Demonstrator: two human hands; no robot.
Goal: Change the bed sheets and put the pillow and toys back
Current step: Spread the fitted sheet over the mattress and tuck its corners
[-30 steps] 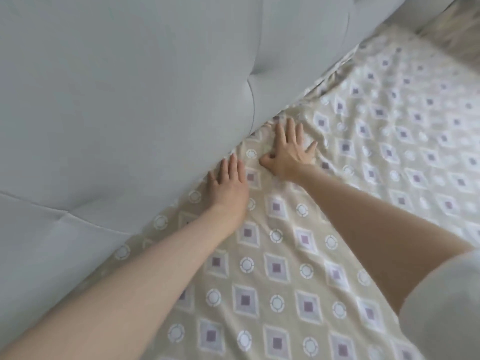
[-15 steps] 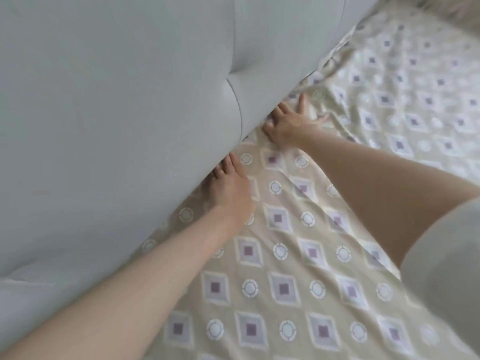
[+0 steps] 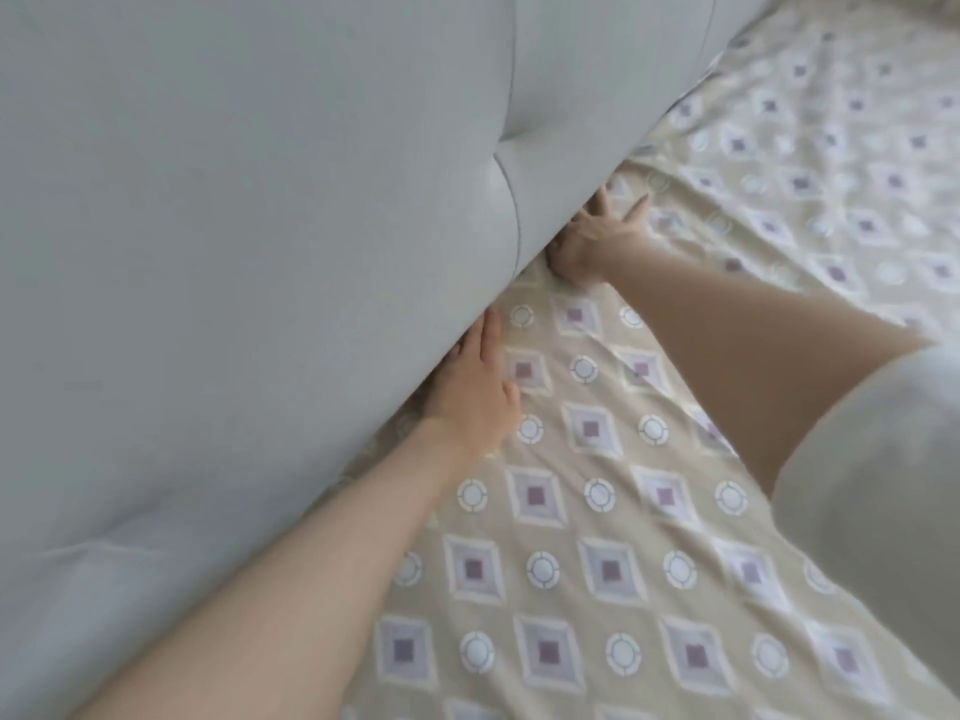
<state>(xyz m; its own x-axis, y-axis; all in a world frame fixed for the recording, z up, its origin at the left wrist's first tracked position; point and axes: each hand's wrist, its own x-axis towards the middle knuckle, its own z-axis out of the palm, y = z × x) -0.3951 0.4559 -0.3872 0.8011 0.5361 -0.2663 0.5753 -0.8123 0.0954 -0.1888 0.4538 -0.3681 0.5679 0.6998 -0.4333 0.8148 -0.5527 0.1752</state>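
Note:
A beige bed sheet (image 3: 597, 563) with purple diamonds and white rings covers the mattress. Both hands lie flat on it at the seam where it meets the padded grey headboard (image 3: 234, 252). My left hand (image 3: 475, 392) presses on the sheet with its fingertips slid under the headboard's lower edge. My right hand (image 3: 592, 241) is farther along the same seam, fingers spread, with some fingertips hidden behind the headboard. Neither hand holds anything. No pillow or toys are in view.
The headboard fills the left half of the view and overhangs the sheet's edge. The sheet runs rumpled to the upper right. A white sleeve (image 3: 872, 485) shows at the right edge.
Both hands have slid further along the seam and deeper under the headboard; the fingers show less than before. The view has moved closer to the headboard.

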